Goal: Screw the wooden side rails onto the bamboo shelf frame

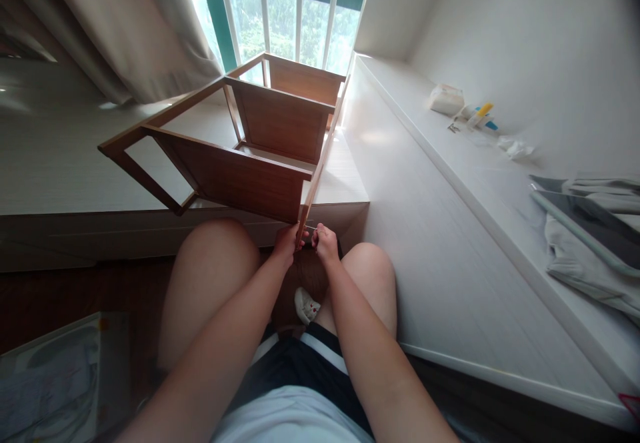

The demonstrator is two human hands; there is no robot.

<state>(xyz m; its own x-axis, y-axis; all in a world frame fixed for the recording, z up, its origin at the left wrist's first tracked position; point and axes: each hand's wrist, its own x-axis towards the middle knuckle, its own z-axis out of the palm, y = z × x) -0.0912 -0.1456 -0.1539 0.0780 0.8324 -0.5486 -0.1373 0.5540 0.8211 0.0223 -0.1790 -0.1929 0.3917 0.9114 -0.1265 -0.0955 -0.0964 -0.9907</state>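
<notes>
A brown wooden shelf rack [235,163] lies tipped on its side on a pale ledge, its panels standing at a slant. Its near right corner reaches over the ledge's edge toward me. My left hand [287,242] is closed around the lower end of the rack's right-hand wooden rail [320,163]. Just right of that rail, my right hand [325,240] pinches a thin metal rod [310,228] pointing at the wood. The rod is too small to tell its exact kind, and its tip against the rail is hard to make out.
The pale ledge [65,163] runs under a barred window [295,16] with a beige curtain [130,36]. On my right, a white cabinet top carries a tissue pack [447,98], small items and folded clothes [590,243]. A clear storage box [55,383] stands lower left.
</notes>
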